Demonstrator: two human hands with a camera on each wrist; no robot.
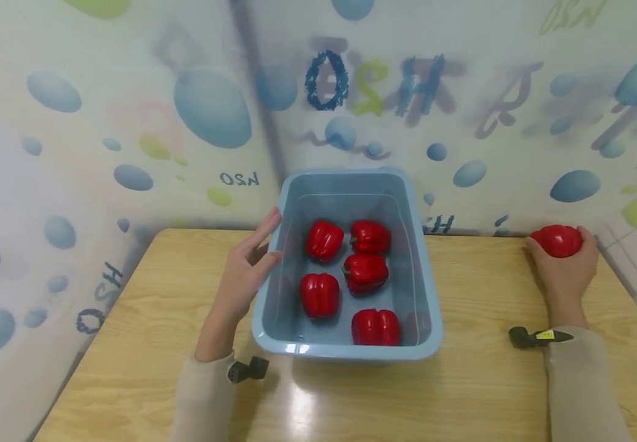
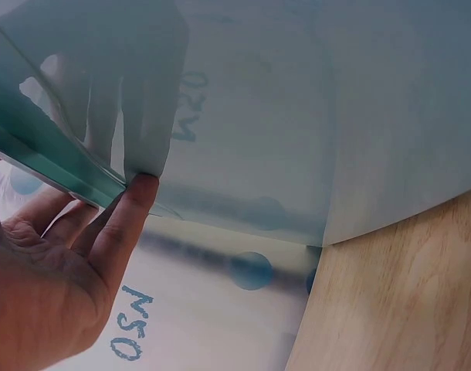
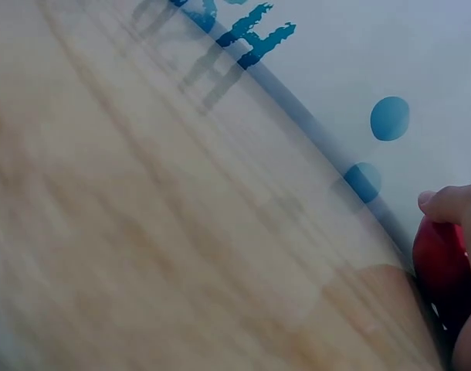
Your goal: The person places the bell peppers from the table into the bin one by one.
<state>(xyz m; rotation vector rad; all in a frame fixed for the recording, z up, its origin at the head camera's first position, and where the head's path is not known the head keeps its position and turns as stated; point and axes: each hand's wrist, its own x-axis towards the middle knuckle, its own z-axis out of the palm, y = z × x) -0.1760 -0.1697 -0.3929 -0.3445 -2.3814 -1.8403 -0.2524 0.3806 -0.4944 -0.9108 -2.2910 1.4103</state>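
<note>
At the table's far right, my right hand grips a red bell pepper, thumb on one side and fingers on the other. Only part of this pepper shows beside the thumb in the right wrist view. My left hand is at the left side of a light blue plastic bin, with fairly straight fingers. In the left wrist view, fingertips touch the bin's outer wall just by the rim. Several red bell peppers lie spread over the bin's floor, some showing green stems.
The bin stands mid-table on a light wooden tabletop. Right behind the table's back edge rises a wall printed with blue and green drops and letters. Dark wrist cameras sit on both wrists.
</note>
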